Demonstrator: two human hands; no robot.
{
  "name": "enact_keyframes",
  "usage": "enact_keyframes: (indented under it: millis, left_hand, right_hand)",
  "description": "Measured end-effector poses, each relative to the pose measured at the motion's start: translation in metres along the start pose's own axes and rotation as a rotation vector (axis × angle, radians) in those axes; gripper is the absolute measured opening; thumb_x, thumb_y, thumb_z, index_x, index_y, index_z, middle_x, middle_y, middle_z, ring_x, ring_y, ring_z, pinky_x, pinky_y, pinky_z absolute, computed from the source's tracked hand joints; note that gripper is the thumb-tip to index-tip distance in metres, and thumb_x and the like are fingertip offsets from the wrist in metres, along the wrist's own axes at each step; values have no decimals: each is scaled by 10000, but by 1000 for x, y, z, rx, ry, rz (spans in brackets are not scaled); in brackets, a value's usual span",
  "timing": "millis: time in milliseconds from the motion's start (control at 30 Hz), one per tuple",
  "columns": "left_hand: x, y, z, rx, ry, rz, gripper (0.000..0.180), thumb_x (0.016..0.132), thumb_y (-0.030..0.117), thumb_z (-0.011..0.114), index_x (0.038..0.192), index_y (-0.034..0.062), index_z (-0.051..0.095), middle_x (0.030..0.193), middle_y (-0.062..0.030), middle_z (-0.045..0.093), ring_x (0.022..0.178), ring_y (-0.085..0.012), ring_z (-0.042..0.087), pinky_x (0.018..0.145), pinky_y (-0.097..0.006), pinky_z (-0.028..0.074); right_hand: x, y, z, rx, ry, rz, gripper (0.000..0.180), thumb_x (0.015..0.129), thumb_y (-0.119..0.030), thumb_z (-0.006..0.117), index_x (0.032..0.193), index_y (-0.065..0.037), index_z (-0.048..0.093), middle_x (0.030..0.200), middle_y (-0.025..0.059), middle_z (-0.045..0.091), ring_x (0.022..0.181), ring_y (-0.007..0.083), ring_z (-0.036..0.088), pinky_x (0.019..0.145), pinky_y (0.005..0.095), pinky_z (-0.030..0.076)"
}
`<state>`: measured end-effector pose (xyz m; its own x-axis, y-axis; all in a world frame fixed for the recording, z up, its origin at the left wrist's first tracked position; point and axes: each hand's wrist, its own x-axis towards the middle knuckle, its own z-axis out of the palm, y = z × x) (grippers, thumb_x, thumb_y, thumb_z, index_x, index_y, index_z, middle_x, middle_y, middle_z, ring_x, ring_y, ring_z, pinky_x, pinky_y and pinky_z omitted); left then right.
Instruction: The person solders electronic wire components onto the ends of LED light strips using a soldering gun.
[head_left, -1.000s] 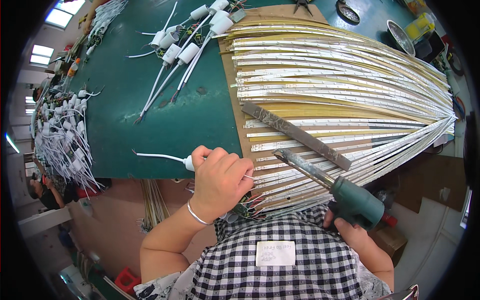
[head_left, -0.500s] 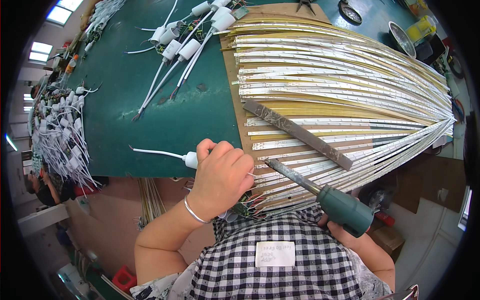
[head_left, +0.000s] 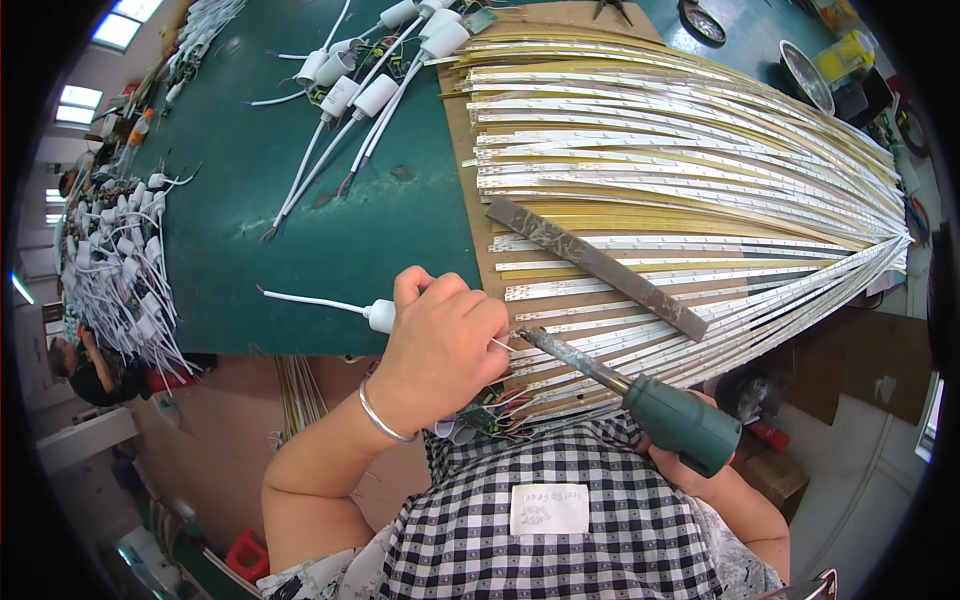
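My left hand (head_left: 445, 345) is closed around a white plastic lamp end cap (head_left: 380, 316); its white cable trails left over the table. From the fingers' right side sticks a thin white wire (head_left: 501, 345), close to the ends of the LED strips (head_left: 620, 160). My right hand (head_left: 690, 472) grips the green handle of a soldering iron (head_left: 685, 425), partly hidden beneath it. The iron's dark tip is at the wire's end, over the strip ends; whether it touches cannot be made out. Finished-looking circuit boards with coloured wires (head_left: 500, 410) lie below my left hand, by the apron.
A flat metal bar (head_left: 600, 268) rests diagonally across the strips, which lie on a brown board (head_left: 460, 170). More capped cables (head_left: 375, 97) lie at the far side of the green table (head_left: 230, 270), with a big heap (head_left: 125, 250) at left. Round dishes (head_left: 805, 78) stand far right.
The soldering iron has shifted slightly left, bringing its tip to the thin wire by my left fingers. My left hand has barely moved and keeps its hold.
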<state>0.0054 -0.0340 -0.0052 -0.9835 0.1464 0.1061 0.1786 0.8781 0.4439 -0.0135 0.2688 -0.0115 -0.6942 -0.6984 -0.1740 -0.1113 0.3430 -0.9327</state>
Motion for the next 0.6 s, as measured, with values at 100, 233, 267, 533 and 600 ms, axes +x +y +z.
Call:
enact_keyframes:
  millis: [100, 233, 267, 533, 600]
  left_hand:
    - [2, 1, -1, -7, -2, 3, 148, 601, 64, 651, 647, 131, 527, 617, 22, 510, 687, -175, 484, 756, -370, 283]
    - [4, -1, -3, -21, -19, 0, 143, 600, 66, 647, 640, 134, 527, 604, 24, 503, 683, -172, 482, 758, -368, 283]
    - [5, -1, -4, -28, -37, -5, 136, 601, 70, 643, 637, 132, 527, 600, 24, 503, 681, -172, 480, 761, -367, 282]
    - [12, -3, -10, -53, -162, -43, 98, 606, 87, 625, 616, 125, 535, 590, 21, 510, 675, -180, 482, 776, -363, 279]
    - [15, -5, -11, -52, -203, -32, 88, 605, 90, 622, 611, 129, 543, 587, 23, 519, 677, -179, 481, 780, -357, 281]
  right_hand:
    - [3, -2, -2, -37, -1, -76, 299, 696, -25, 637, 996, -17, 635, 990, 137, 637, 883, 296, 623, 793, 347, 500]
    - [7, -6, -4, -60, -18, -80, 295, 695, -27, 639, 989, -16, 635, 988, 137, 637, 876, 297, 623, 793, 351, 498]
    - [6, -4, -3, -46, -21, -67, 296, 694, -29, 641, 989, -16, 634, 992, 137, 636, 880, 298, 621, 799, 353, 495]
    - [5, -1, -3, -33, -47, -33, 299, 691, -46, 651, 988, -22, 635, 1007, 137, 632, 897, 294, 611, 816, 349, 483]
    - [4, -1, -1, -36, -35, -8, 296, 694, -49, 650, 987, -22, 636, 994, 132, 636, 873, 289, 614, 799, 348, 485]
